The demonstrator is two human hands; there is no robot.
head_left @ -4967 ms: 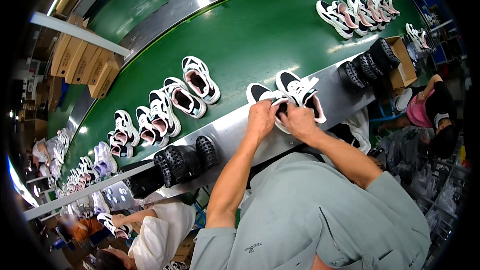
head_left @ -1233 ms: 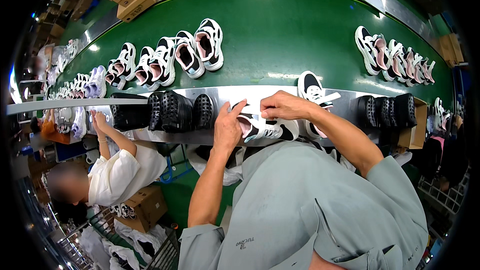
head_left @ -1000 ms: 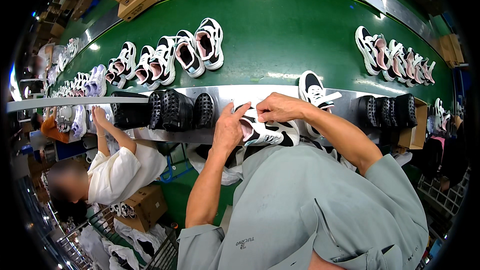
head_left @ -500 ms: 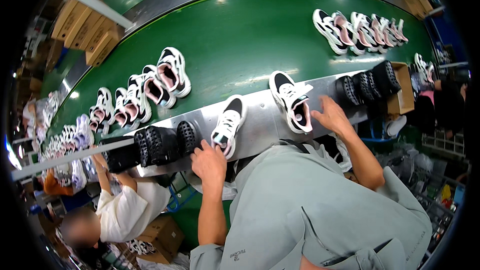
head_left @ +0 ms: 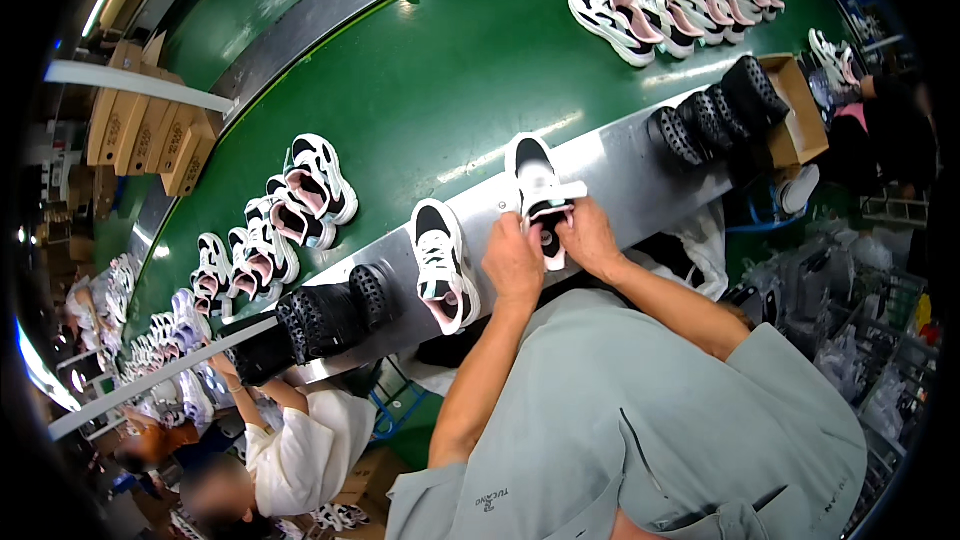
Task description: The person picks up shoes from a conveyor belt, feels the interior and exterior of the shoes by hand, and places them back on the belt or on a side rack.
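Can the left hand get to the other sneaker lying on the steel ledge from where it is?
Probably yes: the left hand is at the held sneaker, and the lone sneaker lies just left with nothing between.

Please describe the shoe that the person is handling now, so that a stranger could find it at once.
Find the steel ledge along the near edge of the green conveyor belt. On it lie two black-and-white sneakers; take the right-hand sneaker. Unlike the sneaker beside it, which lies untouched, both the left hand and right hand touch it.
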